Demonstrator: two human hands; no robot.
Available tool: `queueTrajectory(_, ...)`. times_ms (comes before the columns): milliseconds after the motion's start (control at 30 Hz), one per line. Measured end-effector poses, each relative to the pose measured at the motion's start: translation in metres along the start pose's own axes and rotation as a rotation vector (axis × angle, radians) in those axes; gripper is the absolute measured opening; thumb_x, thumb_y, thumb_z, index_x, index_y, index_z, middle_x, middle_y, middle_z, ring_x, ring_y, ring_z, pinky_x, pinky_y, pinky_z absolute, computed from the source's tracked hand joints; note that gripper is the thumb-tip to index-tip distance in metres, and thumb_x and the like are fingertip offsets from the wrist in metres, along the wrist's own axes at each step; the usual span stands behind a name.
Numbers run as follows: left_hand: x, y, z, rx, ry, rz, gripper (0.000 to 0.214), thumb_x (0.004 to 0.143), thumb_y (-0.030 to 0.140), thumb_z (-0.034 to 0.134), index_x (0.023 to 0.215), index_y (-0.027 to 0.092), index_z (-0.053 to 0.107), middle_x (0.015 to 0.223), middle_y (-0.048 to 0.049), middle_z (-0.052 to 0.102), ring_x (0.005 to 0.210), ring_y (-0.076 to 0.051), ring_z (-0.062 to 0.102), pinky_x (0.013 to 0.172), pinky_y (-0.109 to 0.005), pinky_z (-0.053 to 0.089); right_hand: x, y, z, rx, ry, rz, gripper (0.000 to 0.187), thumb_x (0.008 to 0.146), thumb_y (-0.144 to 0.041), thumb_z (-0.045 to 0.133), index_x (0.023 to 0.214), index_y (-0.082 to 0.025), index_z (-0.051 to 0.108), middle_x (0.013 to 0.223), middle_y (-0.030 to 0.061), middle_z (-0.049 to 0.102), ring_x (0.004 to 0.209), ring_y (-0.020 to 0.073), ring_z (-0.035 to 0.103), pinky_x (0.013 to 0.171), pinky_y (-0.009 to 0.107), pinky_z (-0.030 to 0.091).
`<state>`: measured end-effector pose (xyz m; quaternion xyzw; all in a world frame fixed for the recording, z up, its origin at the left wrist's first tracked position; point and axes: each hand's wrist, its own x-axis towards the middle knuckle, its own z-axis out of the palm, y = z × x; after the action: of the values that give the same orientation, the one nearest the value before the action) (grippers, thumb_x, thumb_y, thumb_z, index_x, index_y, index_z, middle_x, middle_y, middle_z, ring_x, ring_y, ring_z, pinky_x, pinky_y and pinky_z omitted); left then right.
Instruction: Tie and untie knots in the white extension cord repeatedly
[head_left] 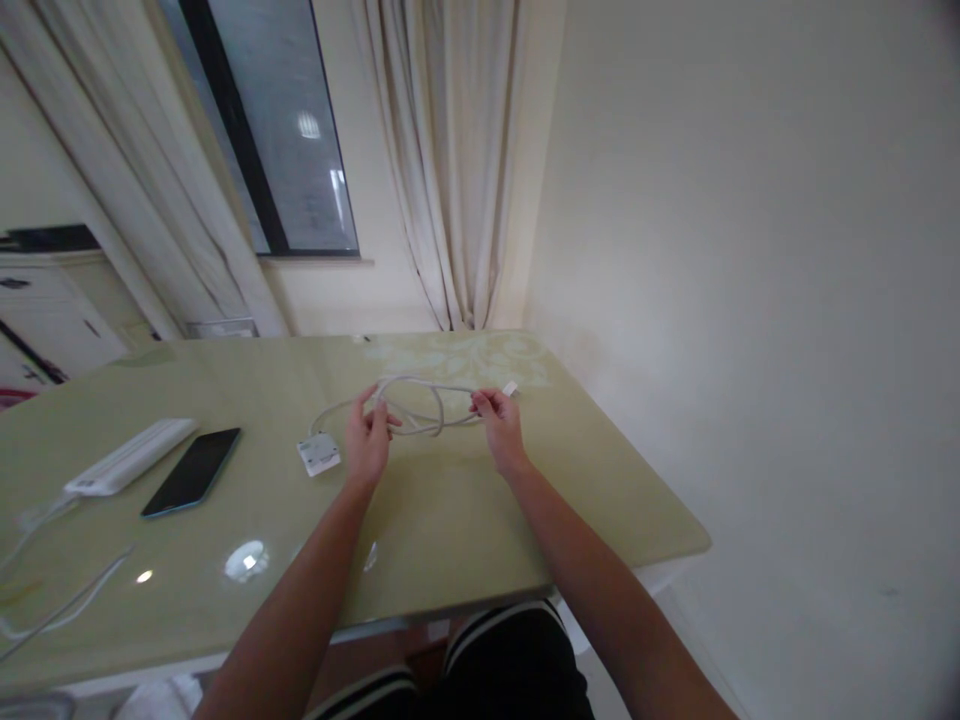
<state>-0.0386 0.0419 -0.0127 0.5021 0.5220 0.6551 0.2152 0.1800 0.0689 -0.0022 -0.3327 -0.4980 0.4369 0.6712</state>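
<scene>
A white cable (437,410) runs in loose loops between my two hands, just over the table. My left hand (369,437) is closed around the loops at their left end. Pinched between the fingers of my right hand (497,422) is the right end of the loops. From the left side the cable leads to a small white square block (319,454), which lies on the table beside my left hand. A white plug (511,388) shows just beyond my right hand.
A black phone (192,472) and a long white power strip (133,458) lie to the left on the pale green table (450,530). Thin white cords (71,605) lie at the near left. A wall (750,300) borders the table on the right; curtains (450,150) hang behind.
</scene>
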Motion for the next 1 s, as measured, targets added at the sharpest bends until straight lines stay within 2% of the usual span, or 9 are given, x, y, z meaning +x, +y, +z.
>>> queueTrajectory(200,0.015,-0.019,-0.001,-0.116,0.276,-0.197,0.032,0.095,0.026,0.048,0.127,0.02,0.051,0.106,-0.0048,0.067,0.05,-0.007,0.053,0.048,-0.023,0.048,0.003,0.007,0.006,0.357,0.048,0.234,0.044,0.075,-0.06,0.078,0.076,-0.023,0.054,0.071,-0.0028,0.059,0.068,0.0132,0.061,0.065,0.026,0.049)
queueTrajectory(367,0.019,-0.026,-0.002,-0.109,0.285,-0.204,0.033,0.081,0.014,0.054,0.112,0.021,0.054,0.1,-0.0035,0.062,0.064,-0.011,0.056,0.06,-0.027,0.051,0.008,0.0,0.0,0.464,0.119,0.369,0.049,0.064,-0.053,0.088,0.069,-0.023,0.05,0.053,-0.0095,0.041,0.046,0.0083,0.041,0.053,0.026,0.047)
queueTrajectory(433,0.019,-0.026,-0.005,-0.095,0.227,-0.183,0.038,0.07,0.01,0.056,0.107,0.021,0.057,0.091,-0.0011,0.058,0.072,-0.014,0.057,0.067,-0.028,0.052,0.01,0.0,-0.004,0.424,0.14,0.39,0.05,0.059,-0.048,0.092,0.068,-0.023,0.05,0.05,-0.0118,0.035,0.043,0.0062,0.034,0.048,0.024,0.044)
queueTrajectory(533,0.016,-0.022,-0.011,-0.093,-0.002,-0.197,0.032,0.061,0.011,0.055,0.092,0.02,0.061,0.079,0.0007,0.055,0.073,-0.015,0.056,0.072,-0.03,0.052,0.013,0.002,-0.011,0.361,0.179,0.368,0.053,0.059,-0.046,0.093,0.065,-0.022,0.046,0.048,-0.0132,0.03,0.04,0.0045,0.03,0.043,0.021,0.037)
queueTrajectory(633,0.013,-0.013,-0.015,-0.21,-0.194,-0.288,0.014,0.057,0.014,0.055,0.069,0.02,0.051,0.072,0.0008,0.052,0.069,-0.013,0.054,0.071,-0.03,0.052,0.018,0.005,-0.019,0.384,0.247,0.349,0.056,0.067,-0.049,0.089,0.064,-0.023,0.04,0.047,-0.0133,0.029,0.039,0.0047,0.028,0.041,0.021,0.034)
queueTrajectory(733,0.011,-0.001,-0.016,-0.42,-0.287,-0.358,0.017,0.059,0.016,0.06,0.066,0.021,0.044,0.07,0.001,0.052,0.071,-0.014,0.057,0.071,-0.03,0.053,0.026,0.004,-0.032,0.427,0.321,0.38,0.057,0.078,-0.053,0.08,0.063,-0.023,0.034,0.046,-0.0122,0.031,0.038,0.0056,0.03,0.042,0.022,0.037)
queueTrajectory(833,0.013,0.01,-0.016,-0.733,-0.184,-0.489,0.016,0.067,0.019,0.066,0.072,0.02,0.051,0.069,0.002,0.056,0.068,-0.013,0.059,0.074,-0.032,0.056,0.033,0.001,-0.043,0.452,0.414,0.436,0.053,0.09,-0.051,0.07,0.064,-0.023,0.033,0.046,-0.0106,0.037,0.038,0.0065,0.037,0.046,0.022,0.041)
queueTrajectory(900,0.016,0.015,-0.016,-0.906,-0.028,-0.585,0.016,0.072,0.018,0.068,0.074,0.019,0.053,0.063,0.0043,0.056,0.061,-0.011,0.058,0.074,-0.032,0.058,0.036,-0.002,-0.048,0.477,0.507,0.473,0.047,0.095,-0.045,0.064,0.065,-0.023,0.036,0.046,-0.0101,0.04,0.039,0.0072,0.041,0.048,0.022,0.043)
queueTrajectory(1000,0.02,0.017,-0.017,-0.99,0.193,-0.657,0.016,0.077,0.011,0.066,0.076,0.019,0.052,0.054,0.0081,0.05,0.048,-0.007,0.05,0.061,-0.024,0.053,0.039,-0.004,-0.053,0.51,0.605,0.465,0.042,0.099,-0.039,0.059,0.067,-0.022,0.039,0.045,-0.0101,0.042,0.039,0.0075,0.043,0.048,0.021,0.044)
